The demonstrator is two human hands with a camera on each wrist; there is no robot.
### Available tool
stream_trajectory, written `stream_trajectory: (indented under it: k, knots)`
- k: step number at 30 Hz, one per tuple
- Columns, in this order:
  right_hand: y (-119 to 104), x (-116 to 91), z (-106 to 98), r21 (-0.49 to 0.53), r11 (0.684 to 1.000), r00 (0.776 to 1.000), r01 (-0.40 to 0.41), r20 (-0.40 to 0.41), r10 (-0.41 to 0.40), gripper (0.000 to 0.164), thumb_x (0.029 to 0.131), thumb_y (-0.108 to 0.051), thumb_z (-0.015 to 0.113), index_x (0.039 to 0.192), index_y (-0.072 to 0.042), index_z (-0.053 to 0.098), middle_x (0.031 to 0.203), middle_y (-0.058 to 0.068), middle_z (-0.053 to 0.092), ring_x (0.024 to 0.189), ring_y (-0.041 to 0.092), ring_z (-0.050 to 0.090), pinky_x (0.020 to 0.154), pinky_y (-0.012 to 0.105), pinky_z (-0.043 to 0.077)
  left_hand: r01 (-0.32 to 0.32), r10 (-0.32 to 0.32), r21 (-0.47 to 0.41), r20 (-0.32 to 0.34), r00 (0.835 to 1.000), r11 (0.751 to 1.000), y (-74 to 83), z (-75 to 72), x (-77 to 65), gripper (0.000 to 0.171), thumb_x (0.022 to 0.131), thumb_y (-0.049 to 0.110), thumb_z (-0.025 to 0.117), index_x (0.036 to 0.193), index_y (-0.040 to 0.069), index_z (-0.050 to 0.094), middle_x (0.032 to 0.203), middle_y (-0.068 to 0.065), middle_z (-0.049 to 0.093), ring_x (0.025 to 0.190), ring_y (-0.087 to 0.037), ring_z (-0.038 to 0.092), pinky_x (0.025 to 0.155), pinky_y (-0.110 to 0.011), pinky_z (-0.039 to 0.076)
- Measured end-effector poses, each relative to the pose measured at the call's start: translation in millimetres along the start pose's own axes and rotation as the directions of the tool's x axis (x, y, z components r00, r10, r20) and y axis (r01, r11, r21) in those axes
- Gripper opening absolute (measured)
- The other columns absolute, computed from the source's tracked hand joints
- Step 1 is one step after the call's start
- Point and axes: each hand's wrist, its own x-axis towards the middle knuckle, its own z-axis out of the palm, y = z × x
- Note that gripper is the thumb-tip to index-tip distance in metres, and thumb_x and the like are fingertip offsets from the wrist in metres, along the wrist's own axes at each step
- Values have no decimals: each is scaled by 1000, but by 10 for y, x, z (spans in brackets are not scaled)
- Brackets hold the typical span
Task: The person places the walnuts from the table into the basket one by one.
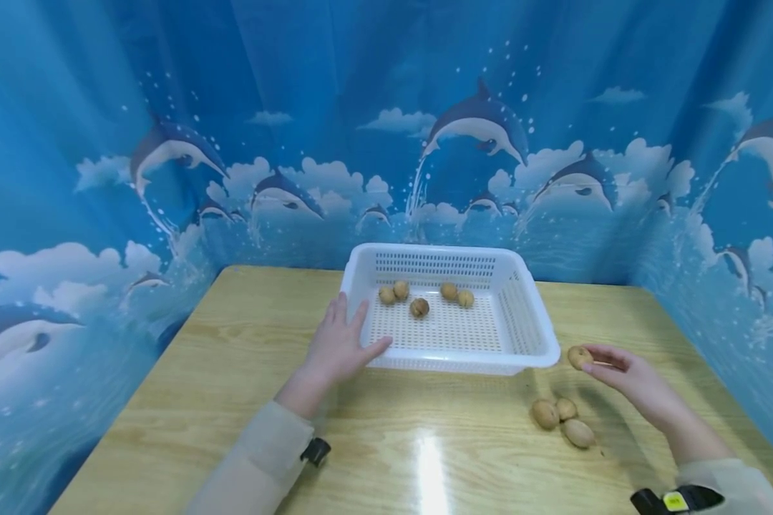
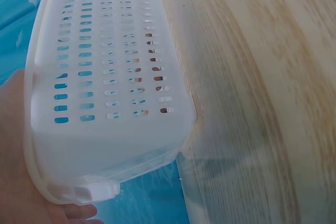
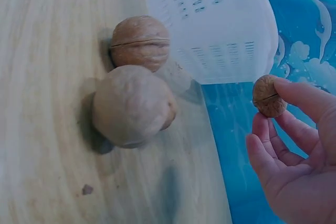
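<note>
A white perforated plastic basket (image 1: 522, 315) stands on the wooden table with several walnuts (image 1: 419, 308) inside. At its left end my left hand (image 1: 338, 343) rests against the rim, fingers spread and thumb lying over the near left corner. The left wrist view shows the basket's slotted wall (image 2: 105, 145) beside that hand. My right hand (image 1: 628, 375) pinches a walnut (image 3: 270, 96) between thumb and fingertips, above the table just right of the basket. Below it, three loose walnuts (image 1: 545, 414) lie close together on the table.
The wooden table (image 1: 232, 400) ends at a blue curtain (image 1: 335, 143) printed with dolphins, which runs behind it and along both sides. A small dark crumb (image 3: 87, 189) lies near the loose walnuts. Each wrist wears a dark strapped device (image 1: 315, 451).
</note>
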Motion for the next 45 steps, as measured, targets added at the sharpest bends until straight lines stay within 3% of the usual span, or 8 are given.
stream_trajectory:
  k: [4,8,11,14,20,29,45]
  knots:
    - [-73,6,-75,3,1000,1000,23,-21,-22,63,97,-37,49,140,6,32,135,28,41,97,-3,48,83,38,47,-10,10,25,4,1000,1000,-5,-3,1,88,83,72,39,149,16,20,153,-21,-4,139,-40,2,107,-56,20]
    - [-175,4,-137,4,1000,999,25,-25,-25,65,97,-40,47,142,5,30,137,29,37,109,20,51,86,50,46,-22,22,44,6,1000,999,-3,-10,1,89,84,73,37,149,16,20,153,-22,-4,139,-41,2,108,-56,18]
    - [-265,2,-166,13,1000,1000,17,-18,-16,69,96,-43,46,144,3,28,139,29,35,119,42,41,88,59,41,-22,21,52,14,1000,998,-2,-15,6,89,83,74,35,149,16,19,153,-21,-5,139,-40,-1,109,-55,16]
    - [-354,23,-176,26,999,1000,23,-14,-22,71,95,-45,47,145,1,26,140,29,34,121,46,37,89,62,38,-19,19,56,12,1000,998,-2,-23,17,88,84,73,36,149,17,19,153,-20,-6,139,-38,-5,109,-55,11]
    - [-528,96,-166,24,998,999,50,-2,-50,71,94,-46,49,145,-1,28,141,27,35,122,46,37,89,63,37,-10,8,56,24,1000,998,1,-39,32,87,84,71,40,149,16,20,153,-20,-7,139,-35,-9,110,-55,4]
    - [-807,281,-108,35,995,995,94,18,-95,70,92,-45,54,142,0,34,137,25,41,122,43,39,92,61,36,-15,13,66,27,1000,998,1,-32,41,89,83,75,35,149,17,20,154,-19,-6,139,-34,-9,110,-55,5]
    - [-1469,836,37,58,992,984,112,132,-119,66,89,-47,57,140,-9,40,136,17,45,124,35,41,98,57,35,-12,11,52,18,1000,999,-10,-12,12,88,83,73,37,149,17,22,154,-18,-4,140,-34,-6,110,-56,6]
